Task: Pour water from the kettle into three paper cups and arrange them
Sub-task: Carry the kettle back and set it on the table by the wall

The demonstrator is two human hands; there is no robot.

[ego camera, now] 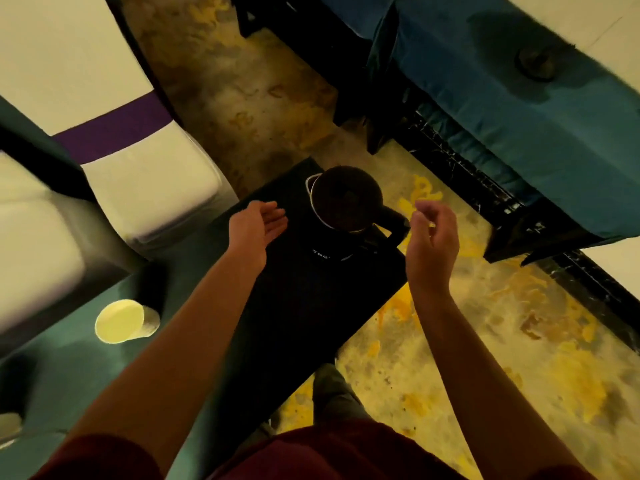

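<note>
A dark kettle [346, 200] with a metal rim and a black handle stands on a black base on a low black stand [304, 306]. My left hand [258, 221] hovers just left of the kettle, fingers straight, palm turned toward it, not touching. Beside the handle, on the kettle's right, my right hand [433, 233] hangs with loosely curled fingers that hold nothing. One pale paper cup [121, 320] stands on the green-covered table [69, 382] at the lower left, far from both hands. No other cups are in view.
A white-covered chair with a purple band [145, 161] stands to the left of the stand. A second table under a dark blue-green cloth [519, 126] fills the upper right. Patterned yellow floor [450, 358] lies between them.
</note>
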